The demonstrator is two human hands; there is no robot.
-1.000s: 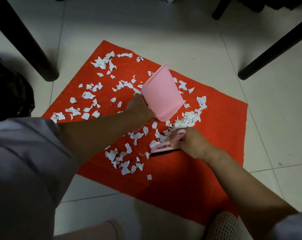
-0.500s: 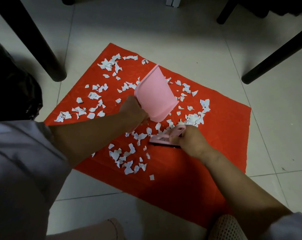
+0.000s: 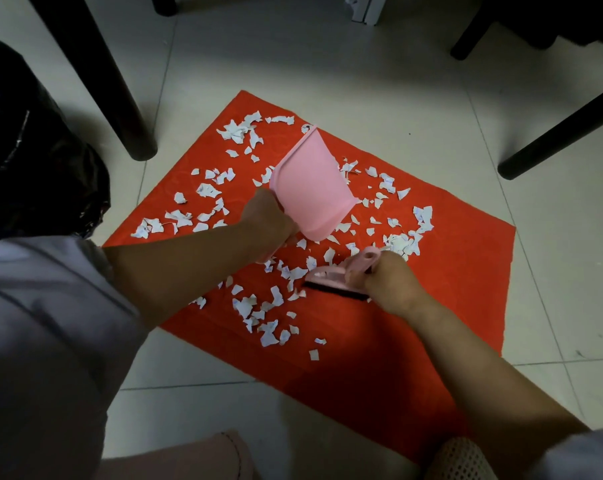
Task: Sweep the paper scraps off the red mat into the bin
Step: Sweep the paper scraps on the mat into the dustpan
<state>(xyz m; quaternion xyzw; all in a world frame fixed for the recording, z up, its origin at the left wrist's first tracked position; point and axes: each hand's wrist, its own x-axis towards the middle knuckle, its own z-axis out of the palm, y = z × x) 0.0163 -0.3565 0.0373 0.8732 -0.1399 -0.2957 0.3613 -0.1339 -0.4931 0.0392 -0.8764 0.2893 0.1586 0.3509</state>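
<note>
On the tiled floor (image 3: 379, 84) lies the red mat (image 3: 459, 271), a flat sheet set at a slant, strewn with paper scraps (image 3: 258, 313): small torn white bits, some with faint blue marks. They spread from the mat's 11 o'clock corner down past its middle, with a thicker heap (image 3: 405, 242) toward 3 o'clock. The left hand (image 3: 269, 216) grips the handle of a pink dustpan (image 3: 312, 194), tilted up above the mat's middle with its underside facing the camera; the handle itself is hidden in the fist. The right hand (image 3: 386, 282) is curled round the handle of a pink brush (image 3: 331, 277), whose dark bristles touch the mat at about 5 o'clock from the dustpan. At 9 o'clock a black bin bag (image 3: 33, 161) is cut off by the frame edge; its opening cannot be made out.
</note>
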